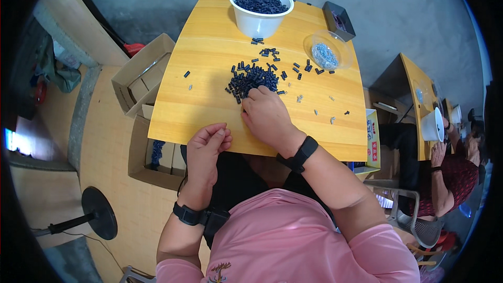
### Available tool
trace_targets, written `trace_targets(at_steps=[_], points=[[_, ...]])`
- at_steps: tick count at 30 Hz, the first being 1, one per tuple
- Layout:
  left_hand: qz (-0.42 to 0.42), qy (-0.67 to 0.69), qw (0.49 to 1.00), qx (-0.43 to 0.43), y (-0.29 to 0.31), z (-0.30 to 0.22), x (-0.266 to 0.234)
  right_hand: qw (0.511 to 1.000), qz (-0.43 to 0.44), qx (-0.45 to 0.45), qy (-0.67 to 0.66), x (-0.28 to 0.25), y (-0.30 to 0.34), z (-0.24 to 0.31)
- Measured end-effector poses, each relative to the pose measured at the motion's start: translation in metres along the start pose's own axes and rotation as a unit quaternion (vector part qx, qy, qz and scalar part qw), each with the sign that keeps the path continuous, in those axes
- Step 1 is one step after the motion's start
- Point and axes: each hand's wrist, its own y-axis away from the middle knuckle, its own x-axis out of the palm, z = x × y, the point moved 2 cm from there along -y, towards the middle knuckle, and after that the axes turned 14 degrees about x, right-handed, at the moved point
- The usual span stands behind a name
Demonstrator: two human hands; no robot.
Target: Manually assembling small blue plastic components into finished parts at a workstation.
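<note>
A heap of small black cylindrical parts [253,78] lies in the middle of the wooden table [199,36]. My right hand [268,114] reaches to the near edge of this heap, its fingers curled down among the parts. What its fingertips hold, if anything, is hidden. Just above the table's near edge is my left hand [206,145], thumb and fingers pinched together. Anything between them is too small to make out. Loose small metal pieces [299,98] are scattered right of my right hand.
A white tub [260,18] full of black parts stands at the far edge. To its right are a clear dish [341,52] of silvery pieces and a dark box [339,21]. Cardboard boxes [137,152] stand left of the table. A co-worker [445,178] sits at the right.
</note>
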Motion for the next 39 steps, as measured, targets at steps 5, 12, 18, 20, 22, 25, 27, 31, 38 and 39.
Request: trace_targets(at_steps=[5, 12, 18, 20, 22, 25, 27, 31, 38, 39], points=[[0.015, -0.019, 1.0, 0.005, -0.001, -0.003, 0.009, 0.999, 0.027, 0.016, 0.01, 0.002, 0.002, -0.004], [0.07, 0.05, 0.994, -0.064, 0.007, -0.002, 0.032, 0.977, -0.05, 0.013, -0.205, -0.031, 0.032, 0.001], [0.162, 0.1, 0.973, -0.131, 0.014, 0.011, 0.05, 0.953, -0.053, 0.061, -0.291, -0.044, 0.07, -0.013], [0.164, 0.096, 0.972, -0.136, 0.017, 0.015, 0.056, 0.946, -0.054, 0.071, -0.311, -0.046, 0.078, -0.021], [0.172, 0.051, 0.978, -0.107, 0.02, 0.014, 0.064, 0.941, -0.045, 0.086, -0.323, -0.049, 0.083, -0.026], [0.18, 0.015, 0.981, -0.078, 0.023, 0.019, 0.07, 0.938, -0.037, 0.1, -0.33, -0.051, 0.088, -0.032], [0.179, 0.025, 0.979, -0.088, 0.023, 0.024, 0.069, 0.939, -0.038, 0.1, -0.326, -0.05, 0.091, -0.035], [0.167, 0.084, 0.974, -0.13, 0.026, 0.021, 0.072, 0.938, -0.046, 0.098, -0.329, -0.048, 0.094, -0.039], [0.165, 0.108, 0.973, -0.122, 0.026, 0.022, 0.074, 0.941, -0.054, 0.092, -0.321, -0.047, 0.094, -0.04], [0.168, 0.093, 0.975, -0.108, 0.026, 0.024, 0.073, 0.942, -0.053, 0.089, -0.32, -0.047, 0.094, -0.04]])
